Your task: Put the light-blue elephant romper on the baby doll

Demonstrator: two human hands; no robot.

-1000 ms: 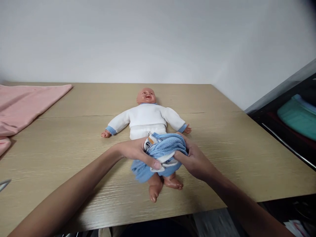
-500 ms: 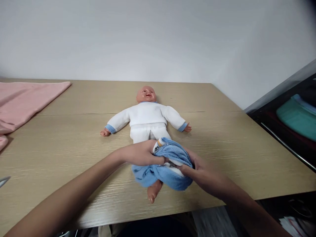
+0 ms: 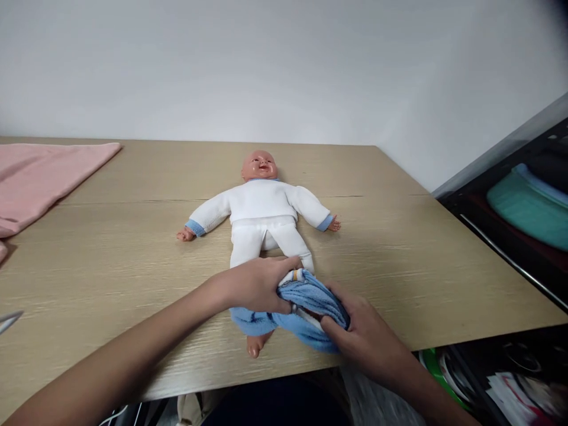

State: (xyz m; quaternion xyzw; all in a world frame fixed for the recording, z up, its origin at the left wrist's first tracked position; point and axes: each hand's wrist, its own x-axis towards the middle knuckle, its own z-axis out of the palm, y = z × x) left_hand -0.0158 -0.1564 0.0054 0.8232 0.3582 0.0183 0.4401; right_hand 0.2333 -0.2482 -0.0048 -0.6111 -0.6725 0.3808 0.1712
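A baby doll lies on its back, head away from me, in a white top with blue cuffs. Around its lower legs are bunched blue trousers with a white lining. One bare foot pokes out at the bottom; the other is hidden in the cloth. My left hand is closed on the left side of the waistband, thumb at the opening. With fingers behind and thumb in front, my right hand grips the right side of the same bunched cloth.
A pink cloth lies at the table's left. The wooden table meets a pale wall behind. Right of it, a dark shelf holds a folded green cloth. A pointed pale object shows at the left edge.
Both hands have drawn the bunched trousers slightly down toward me, and more of the doll's white legs shows. The foot has shifted left. The view has moved a little.
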